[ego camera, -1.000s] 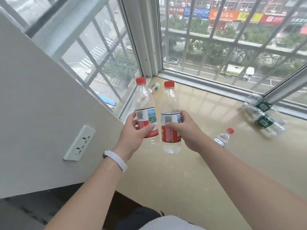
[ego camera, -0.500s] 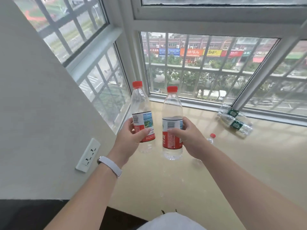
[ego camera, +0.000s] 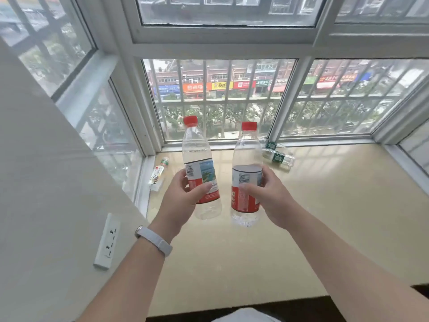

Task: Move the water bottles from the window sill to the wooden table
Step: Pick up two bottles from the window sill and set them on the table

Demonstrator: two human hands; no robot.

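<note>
- The left grip (ego camera: pixel 181 203) is curled round the label band of the left water bottle (ego camera: pixel 196 149), thumb across the front; the right grip (ego camera: pixel 274 201) wraps the label of the right water bottle (ego camera: pixel 247 154) the same way; each is pinched on its own bottle, and neither is spread.
- The window sill (ego camera: pixel 336 205) is a broad, smooth, pale beige slab with a faint sheen; it lies under and beyond both bottles, whose bases appear lifted clear of it.
- The window (ego camera: pixel 218 49) has white frames and barred glass and closes the sill on three sides; the wooden surface is not in view, so the carry has to come back toward the person, away from the glass.
- The grey wall (ego camera: pixel 46 205) is matt and plain and flanks the left arm.
- Both held bottles are clear, thin-walled plastic with red caps and red-and-white labels; their long axes stand nearly upright, side by side but apart; most of each bottle rises above its grip and only the ribbed base hangs below, so they look a little top-heavy for a turn.
- Two green-labelled bottles (ego camera: pixel 278 156) lie on their sides by the far frame, nearer the right grip.
- A small green-capped bottle (ego camera: pixel 157 174) lies in the left corner, nearer the left grip.
- A white socket (ego camera: pixel 107 240) sits flat on the wall.
- A pale wristband (ego camera: pixel 154 241) circles the left wrist.
</note>
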